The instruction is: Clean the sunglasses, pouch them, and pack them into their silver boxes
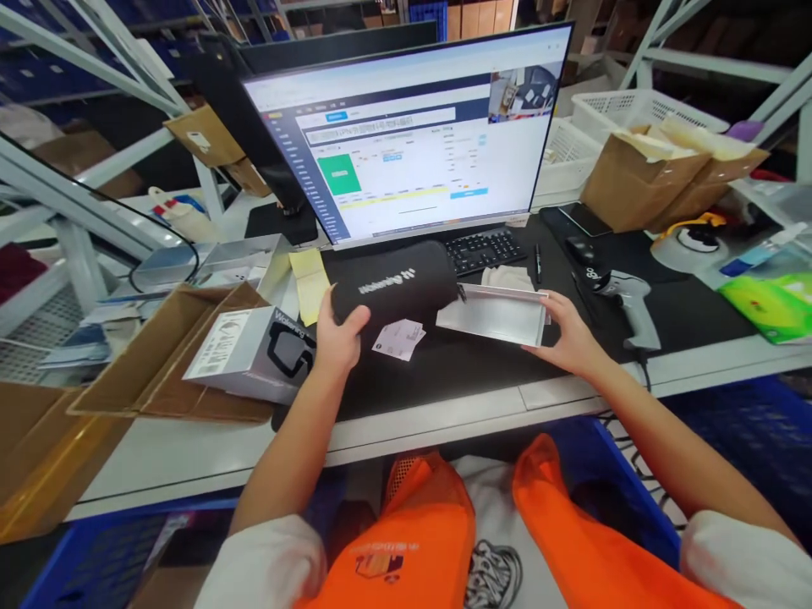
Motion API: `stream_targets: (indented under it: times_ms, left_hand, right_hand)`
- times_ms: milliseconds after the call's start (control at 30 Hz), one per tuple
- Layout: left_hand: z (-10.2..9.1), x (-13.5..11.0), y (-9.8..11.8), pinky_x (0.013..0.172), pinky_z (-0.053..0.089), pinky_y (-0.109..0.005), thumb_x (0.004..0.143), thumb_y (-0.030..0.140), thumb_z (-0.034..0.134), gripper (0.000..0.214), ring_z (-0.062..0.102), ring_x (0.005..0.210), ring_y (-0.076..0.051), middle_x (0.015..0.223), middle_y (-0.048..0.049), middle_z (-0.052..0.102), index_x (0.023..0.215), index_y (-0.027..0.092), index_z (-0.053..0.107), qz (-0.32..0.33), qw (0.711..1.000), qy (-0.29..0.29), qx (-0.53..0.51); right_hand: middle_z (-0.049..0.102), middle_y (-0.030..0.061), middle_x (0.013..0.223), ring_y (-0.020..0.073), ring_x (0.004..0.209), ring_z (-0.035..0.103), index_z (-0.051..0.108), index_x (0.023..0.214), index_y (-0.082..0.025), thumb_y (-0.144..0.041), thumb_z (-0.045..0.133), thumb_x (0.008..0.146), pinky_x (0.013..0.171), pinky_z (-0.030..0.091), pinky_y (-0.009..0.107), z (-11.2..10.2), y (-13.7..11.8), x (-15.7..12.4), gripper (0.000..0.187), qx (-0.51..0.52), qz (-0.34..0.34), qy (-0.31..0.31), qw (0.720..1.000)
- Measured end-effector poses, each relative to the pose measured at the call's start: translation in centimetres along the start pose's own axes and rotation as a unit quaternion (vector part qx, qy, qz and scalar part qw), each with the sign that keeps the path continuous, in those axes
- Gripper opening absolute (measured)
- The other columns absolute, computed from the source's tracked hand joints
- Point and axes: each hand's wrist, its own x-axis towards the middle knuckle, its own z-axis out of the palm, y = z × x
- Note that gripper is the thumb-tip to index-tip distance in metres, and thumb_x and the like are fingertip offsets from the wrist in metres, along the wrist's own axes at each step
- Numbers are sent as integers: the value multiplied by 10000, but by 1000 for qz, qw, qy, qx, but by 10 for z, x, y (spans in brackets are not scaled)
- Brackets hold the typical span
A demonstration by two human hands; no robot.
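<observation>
My left hand (339, 337) is closed around one end of a black zip case (397, 283) with white lettering. The case is held up over the dark desk mat. In my right hand (567, 331) is a shallow white box tray (491, 317), gripped at its right end between thumb and fingers. The tray's inside faces me, and its left end is close to the case. Below the case, printed cards (398, 339) lie on the mat. Beside my left wrist stands a grey product box (254, 355) picturing dark goggles, partly behind that hand.
A lit monitor (419, 144) and a keyboard (485, 250) stand behind my hands. An open cardboard box (183, 351) is on the left. A barcode scanner (628, 304), a mouse (580, 249) and a green packet (770, 306) lie to the right.
</observation>
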Motion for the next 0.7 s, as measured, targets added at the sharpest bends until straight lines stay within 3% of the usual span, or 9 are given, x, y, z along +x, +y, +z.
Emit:
stream_targets:
  times_ms: [133, 200, 267, 400, 500, 600, 700]
  left_hand:
    - [3, 4, -20, 998, 579, -446, 691, 600, 825, 589, 687, 1173, -280, 1213, -78, 746, 1130, 236, 680, -96, 976, 108, -165]
    - [4, 2, -28, 965, 594, -431, 726, 612, 785, 538, 698, 1150, -270, 1189, -75, 757, 1099, 236, 692, -151, 960, 148, -184]
    - [4, -3, -35, 965, 589, -423, 734, 631, 767, 552, 701, 1136, -260, 1160, -73, 762, 1114, 239, 684, -168, 960, 142, -172]
    - [6, -23, -38, 993, 567, -430, 616, 701, 829, 774, 698, 1121, -269, 1156, -74, 742, 1220, 264, 620, -94, 991, 44, -89]
    - [10, -41, -36, 1075, 513, -491, 575, 682, 872, 839, 654, 1219, -311, 1218, -96, 695, 1238, 257, 584, 33, 996, -58, 60]
    - [18, -55, -38, 1165, 404, -599, 611, 577, 902, 664, 566, 1345, -359, 1222, -109, 670, 1101, 240, 608, 184, 945, -198, 184]
    - [28, -65, -48, 1162, 389, -643, 708, 500, 864, 471, 520, 1391, -365, 1212, -130, 664, 998, 231, 608, 215, 902, -301, 221]
  right_hand:
    - [330, 147, 1614, 343, 1497, 382, 298, 1556, -295, -312, 769, 815, 1185, 423, 556, 4, 12, 7, 878, -26, 10, -36, 999]
    - [297, 128, 1649, 342, 1521, 346, 327, 1552, -293, -265, 732, 819, 1216, 380, 560, 5, 14, 10, 838, -38, 34, -65, 997]
    - [274, 128, 1669, 345, 1538, 312, 343, 1557, -264, -245, 723, 795, 1243, 332, 556, 6, 16, 15, 852, -29, 60, -87, 994]
    - [366, 155, 1632, 337, 1507, 375, 347, 1573, -183, -254, 677, 782, 1250, 307, 528, 9, 23, 36, 859, 19, 132, -131, 982]
    - [436, 130, 1598, 333, 1449, 465, 311, 1604, -203, -250, 649, 777, 1218, 366, 518, 5, 28, 51, 894, 49, 190, -173, 965]
    - [379, 112, 1637, 335, 1503, 382, 315, 1610, -209, -286, 651, 806, 1249, 305, 526, -6, 15, 51, 875, 43, 204, -130, 969]
    - [413, 95, 1617, 291, 1509, 380, 402, 1563, -231, -349, 581, 927, 1260, 302, 498, -12, -25, 34, 671, 52, 143, -9, 988]
